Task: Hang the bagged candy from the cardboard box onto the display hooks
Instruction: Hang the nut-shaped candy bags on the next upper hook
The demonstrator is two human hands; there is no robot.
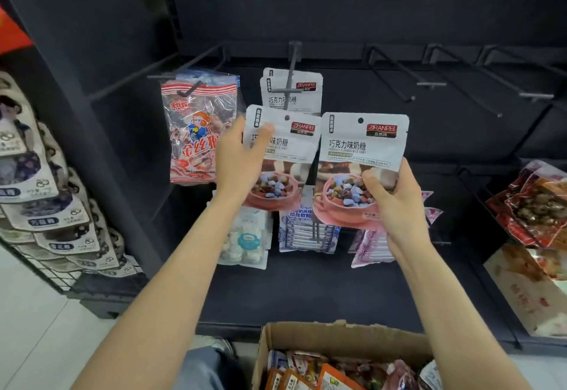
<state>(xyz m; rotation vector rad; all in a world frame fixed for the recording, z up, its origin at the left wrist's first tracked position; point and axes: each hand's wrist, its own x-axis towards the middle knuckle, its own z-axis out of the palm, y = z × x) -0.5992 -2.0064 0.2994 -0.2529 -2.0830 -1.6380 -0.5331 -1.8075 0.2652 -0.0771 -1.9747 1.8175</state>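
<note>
1. The person holds up two white plastic candy bags printed with a pink bowl of sweets, one in each hand, in front of a dark display rack. Both are upright with the punched hang holes at the top, which suits threading them onto a hook.
2. The left-hand white candy bag (283, 156) sits just below the black metal display hook (290, 82), where matching white bags (293, 90) already hang; it looks to be next in line for that hook.
3. The right-hand white candy bag (360, 162) is held off to the side, clear of the hook, probably waiting its turn.
4. The left hand (241, 161) grips its bag by the left edge, thumb pressed across the front and fingers curled behind.
5. The right hand (394, 202) pinches the lower right corner of its bag, thumb on the front, fingers wrapped behind.
6. The open brown cardboard box (337, 336) stands at the bottom of the view, with more bagged candy inside.
7. A clear red-striped sweet bag (196, 131) hangs on the neighbouring hook to the left.
</note>
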